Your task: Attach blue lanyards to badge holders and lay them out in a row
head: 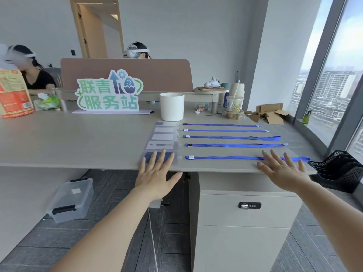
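Several clear badge holders (164, 136) lie in a column on the beige table (78, 142), each with a blue lanyard (233, 145) stretched out to the right. The nearest holder (169, 157) has a dark blue card inside, and its lanyard (225, 158) runs along the table's front edge. My left hand (157, 173) is spread flat, fingertips over that nearest holder. My right hand (282, 169) is also spread flat, fingers over the far end of the nearest lanyard. Neither hand holds anything.
A white cylindrical pot (172, 106) stands just behind the holders. A green and white sign (109, 93), cups, cardboard scraps (269, 114) and a black mesh file tray (339, 169) surround the area. A clear plastic box (71, 199) sits on the floor. Two people sit behind.
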